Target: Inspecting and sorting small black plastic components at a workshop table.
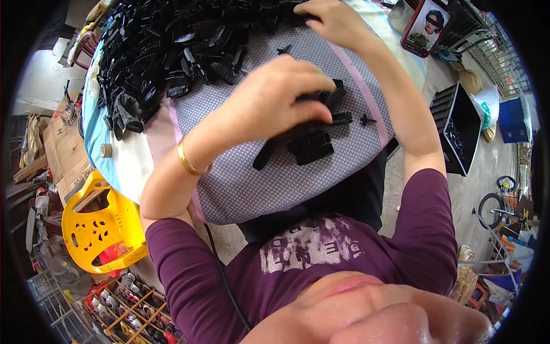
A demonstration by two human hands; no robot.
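Observation:
My left hand, a gold bangle on its wrist, is curled over a small group of black plastic parts in the middle of the table. A dark piece shows between its thumb and bent fingers; its exact shape is hidden. Beside and below this hand lie a blocky black part, a narrow black part and a black bar-like part. My right hand reaches to the far edge of the view, at the right end of a large heap of black plastic parts. Its thumb and forefinger are apart over the pieces there.
A dotted grey cloth with pink stripes covers the table. Small black pieces lie on it. A phone stands at the far right. A black crate is on the floor at right, a yellow chair at left.

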